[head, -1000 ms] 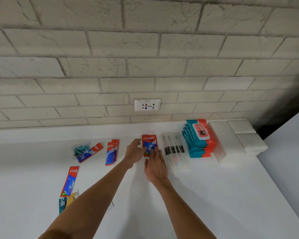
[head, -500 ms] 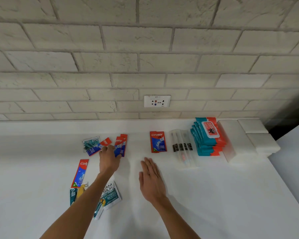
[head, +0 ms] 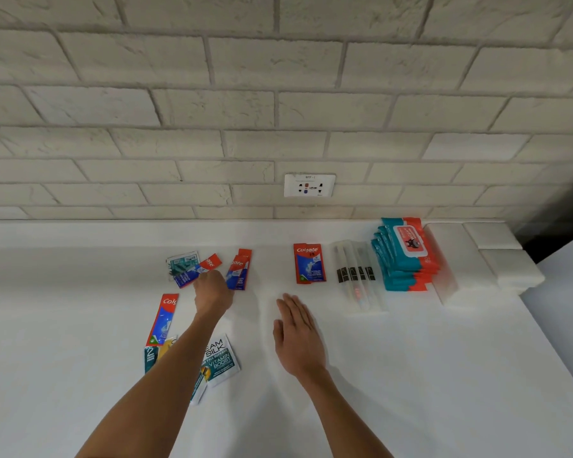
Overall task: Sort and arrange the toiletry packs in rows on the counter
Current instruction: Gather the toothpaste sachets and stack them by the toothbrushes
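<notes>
The clear packs (head: pixel 356 276) lay side by side near the back of the white counter (head: pixel 444 375), each with a black label band. What was sealed inside them was too faint to name. Just to their right stood a stack of teal-and-orange wet wipe packs (head: pixel 406 259), and beyond it, at the counter's right end, sat white blocks (head: pixel 497 256). To the left of the clear packs, a neat stack of Colgate sachets (head: pixel 309 264) lay square to the wall.

The left hand (head: pixel 212 294) was stretched forward, fingers curled down between a tilted Colgate sachet (head: pixel 197 271) and a pair of overlapped Colgate sachets (head: pixel 239 269). Its fingertips were at their near ends, and whether it pinched either one could not be told. A teal-and-white sachet (head: pixel 179 261) partly overlapped the tilted one. The right hand (head: pixel 298 332) lay palm down with straight fingers near the counter's middle, holding nothing and apart from the stack.

Nearer the person, a long Colgate sachet (head: pixel 162 320) lay lengthwise, with a teal pack marked "2" (head: pixel 150 358) and a yellow sachet (head: pixel 168 344) at its near end. Beside the left forearm, a shampoo sachet (head: pixel 220 358) read "SILK" and "VITAMIN BOOST".

The wall (head: pixel 278 94) behind was pale brick and carried a white socket plate (head: pixel 309 185).
</notes>
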{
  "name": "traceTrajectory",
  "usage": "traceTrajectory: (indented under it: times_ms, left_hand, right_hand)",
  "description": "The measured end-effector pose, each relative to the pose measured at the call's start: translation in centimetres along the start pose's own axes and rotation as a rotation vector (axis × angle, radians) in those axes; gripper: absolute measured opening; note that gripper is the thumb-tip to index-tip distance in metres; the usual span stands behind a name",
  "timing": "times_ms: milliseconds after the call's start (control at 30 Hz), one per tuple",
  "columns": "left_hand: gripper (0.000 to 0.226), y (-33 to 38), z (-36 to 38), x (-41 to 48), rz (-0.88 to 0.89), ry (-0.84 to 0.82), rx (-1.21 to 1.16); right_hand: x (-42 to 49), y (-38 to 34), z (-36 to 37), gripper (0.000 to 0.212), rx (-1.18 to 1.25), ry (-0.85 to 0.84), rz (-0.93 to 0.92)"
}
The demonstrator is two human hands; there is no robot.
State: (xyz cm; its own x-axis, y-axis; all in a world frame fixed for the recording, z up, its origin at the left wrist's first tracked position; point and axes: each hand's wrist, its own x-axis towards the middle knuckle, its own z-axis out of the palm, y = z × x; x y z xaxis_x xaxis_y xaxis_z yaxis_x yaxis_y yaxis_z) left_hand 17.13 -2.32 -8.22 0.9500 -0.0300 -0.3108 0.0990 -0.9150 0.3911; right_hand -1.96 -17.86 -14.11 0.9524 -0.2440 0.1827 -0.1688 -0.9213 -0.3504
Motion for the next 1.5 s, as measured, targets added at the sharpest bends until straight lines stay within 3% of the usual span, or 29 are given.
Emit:
traceTrajectory:
  times_ms: [133, 267, 500, 800, 1033, 1233, 1367, 1500]
  left_hand:
    - [0.044, 1.5, -0.2, -0.8, -0.054, -0.020, 0.079]
    - [0.045, 2.4, -0.6, -2.2, 0.026, -0.004, 0.151]
    - [0.020, 0.1, 1.1, -5.3, 0.205, 0.089, 0.095]
    - [0.028, -2.0, 4.1, -11.6, 0.420, 0.141, 0.097]
    - [0.021, -3.7, 5.3, -15.3, 0.513, 0.134, 0.133]
    - [0.020, -6.3, 6.6, -17.8, 0.635, 0.212, 0.109]
    - [0.016, -6.8, 6.8, -18.3, 0.649, 0.203, 0.111]
    - [0.014, -6.0, 5.7, -18.1, 0.568, 0.139, -0.004]
  right_hand:
    - [0.0, -0.1, -0.1, 0.054, -0.002, -0.003, 0.008]
    - [0.3, -0.5, 0.1, 0.052, 0.011, -0.014, 0.046]
    - [5.8, -3.2, -2.2, 0.036, 0.205, -0.062, 0.156]
    - [10.0, -5.2, -2.4, 0.057, 0.164, -0.244, 0.193]
    - [7.7, -5.1, -2.6, 0.052, 0.199, -0.304, 0.333]
    - [3.5, -3.5, -4.2, 0.027, 0.176, -0.364, 0.335]
    - [2.0, -3.1, -5.9, 0.037, 0.325, -0.458, 0.397]
    - [1.2, -4.3, -7.8, 0.040, 0.468, -0.412, 0.362]
